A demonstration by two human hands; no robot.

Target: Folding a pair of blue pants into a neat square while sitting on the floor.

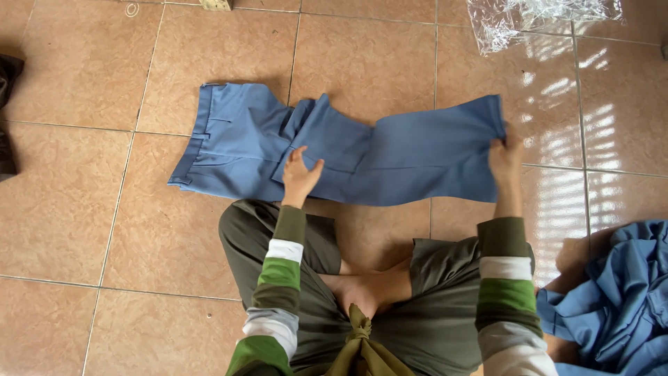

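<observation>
Left hand [300, 177] lies spread on blue trousers [417, 157]; right hand [506, 161] pinches their hem.

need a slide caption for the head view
Seated cross-legged on a tiled floor, a person presses the left hand on blue trousers while the right hand grips the hem.

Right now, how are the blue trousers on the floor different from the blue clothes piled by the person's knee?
The blue trousers lie flat and partly folded on the tiles, while the blue pile is crumpled in a heap. The trousers are being handled: the left hand presses on the middle and the right hand grips the leg end. No hand touches the pile. The trousers show whole; the pile is cut off by the picture's edge. Both look the same blue cloth.
</observation>
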